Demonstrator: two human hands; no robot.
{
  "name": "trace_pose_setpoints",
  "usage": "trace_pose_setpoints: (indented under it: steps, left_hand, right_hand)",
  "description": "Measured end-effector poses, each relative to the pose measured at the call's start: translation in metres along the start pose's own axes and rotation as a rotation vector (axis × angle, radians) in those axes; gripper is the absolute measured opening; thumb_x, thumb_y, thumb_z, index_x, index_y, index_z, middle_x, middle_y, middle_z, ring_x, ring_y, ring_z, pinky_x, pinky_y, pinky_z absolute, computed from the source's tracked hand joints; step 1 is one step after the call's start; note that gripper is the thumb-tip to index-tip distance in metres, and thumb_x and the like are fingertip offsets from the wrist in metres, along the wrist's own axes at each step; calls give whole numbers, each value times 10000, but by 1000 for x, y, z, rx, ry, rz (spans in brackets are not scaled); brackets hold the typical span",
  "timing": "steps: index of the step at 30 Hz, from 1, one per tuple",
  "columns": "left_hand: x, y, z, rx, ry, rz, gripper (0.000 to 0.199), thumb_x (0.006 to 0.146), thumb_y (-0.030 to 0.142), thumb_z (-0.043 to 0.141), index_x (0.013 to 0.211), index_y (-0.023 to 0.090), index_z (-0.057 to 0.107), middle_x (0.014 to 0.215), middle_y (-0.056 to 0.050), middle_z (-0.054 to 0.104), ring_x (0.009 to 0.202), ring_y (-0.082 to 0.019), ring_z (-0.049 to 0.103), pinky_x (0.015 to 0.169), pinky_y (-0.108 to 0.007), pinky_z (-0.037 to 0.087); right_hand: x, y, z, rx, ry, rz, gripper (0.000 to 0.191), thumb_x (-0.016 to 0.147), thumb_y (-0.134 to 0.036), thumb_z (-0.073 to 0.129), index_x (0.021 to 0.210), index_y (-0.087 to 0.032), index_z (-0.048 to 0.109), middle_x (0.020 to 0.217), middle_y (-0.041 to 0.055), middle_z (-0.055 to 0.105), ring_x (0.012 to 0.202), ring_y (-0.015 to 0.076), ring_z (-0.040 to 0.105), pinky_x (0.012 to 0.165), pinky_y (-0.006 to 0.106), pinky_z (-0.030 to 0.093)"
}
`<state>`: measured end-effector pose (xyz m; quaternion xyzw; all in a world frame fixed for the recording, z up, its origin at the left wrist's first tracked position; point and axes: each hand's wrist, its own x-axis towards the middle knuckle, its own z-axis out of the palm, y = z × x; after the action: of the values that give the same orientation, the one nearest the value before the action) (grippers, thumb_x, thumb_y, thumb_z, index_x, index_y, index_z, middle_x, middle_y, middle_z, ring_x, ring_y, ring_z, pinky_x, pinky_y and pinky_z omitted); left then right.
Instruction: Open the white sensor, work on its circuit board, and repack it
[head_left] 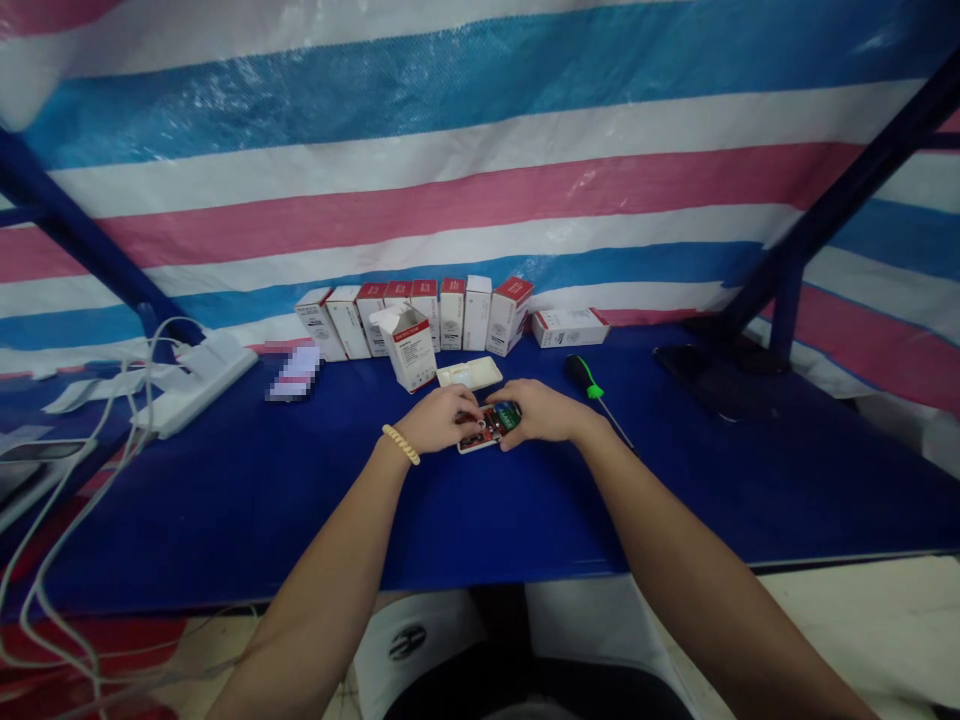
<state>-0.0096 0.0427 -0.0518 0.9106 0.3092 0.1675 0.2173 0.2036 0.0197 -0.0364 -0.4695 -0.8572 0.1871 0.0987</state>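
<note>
On the blue table lies a small opened white device [491,428] with a red circuit board and a green part at its right end. My right hand [541,410] wraps its thumb and fingers around that right end. From the left, my left hand [444,418], with a beaded bracelet on its wrist, closes its fingertips over the board's left part; what they pinch, if anything, is hidden. Just behind the device is a cream-white cover [480,374], its inner side showing. A green and black screwdriver [589,383] rests to the right of my right hand.
An opened white and red box [411,355] stands behind my left hand. Several similar boxes [451,318] line the back, one lying box [570,328] at their right. A white power strip [199,385] with cables is left; a dark phone [705,380] lies right.
</note>
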Motion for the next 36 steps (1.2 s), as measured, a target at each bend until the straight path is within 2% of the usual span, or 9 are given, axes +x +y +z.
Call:
trace_pose_setpoints:
  steps: [5,12,20,23,29,36]
  left_hand:
    - [0,4,-1,25,-30,7,145,786,209,666,917,201,729,1045,-57,607,939,-194,597,896,-358,479]
    - [1,7,0,40,-26,31,91,829,164,591,880,155,666,988,-67,598,917,-188,581,871,-342,469]
    - [1,3,3,35,-6,-12,84,846,171,552,915,164,600,1015,-68,583,921,-194,571,869,-365,473]
    - [1,2,3,10,12,1,78,843,167,559,909,168,599,1028,-67,577,953,-196,568,895,-371,467]
    - [0,3,2,-19,25,-9,91,823,148,580,898,168,627,1039,-64,580,928,-185,576,873,-356,481]
    - [-1,5,-2,16,18,4,136,805,188,614,927,181,674,1038,-62,598,955,-199,587,912,-369,463]
  right_hand:
    - [-1,0,0,3,-1,9,664,540,-421,823,1144,-196,661,1109,99,661,1034,286,598,891,375,432]
    - [-1,1,0,17,-8,29,676,543,-433,824,1146,-176,655,1120,106,659,1041,279,590,903,370,426]
    - [0,4,2,5,7,17,667,558,-431,816,1155,-185,649,1117,106,632,1050,276,565,917,384,409]
    - [0,5,3,26,14,10,659,561,-424,813,1161,-209,648,1136,97,620,1071,276,548,925,388,406]
    - [-1,3,2,65,26,12,654,564,-454,808,1132,-168,656,1135,96,636,1096,276,526,970,395,384]
    - [-7,5,-7,37,42,53,662,542,-387,825,1146,-174,654,1164,98,643,1106,280,547,968,399,397]
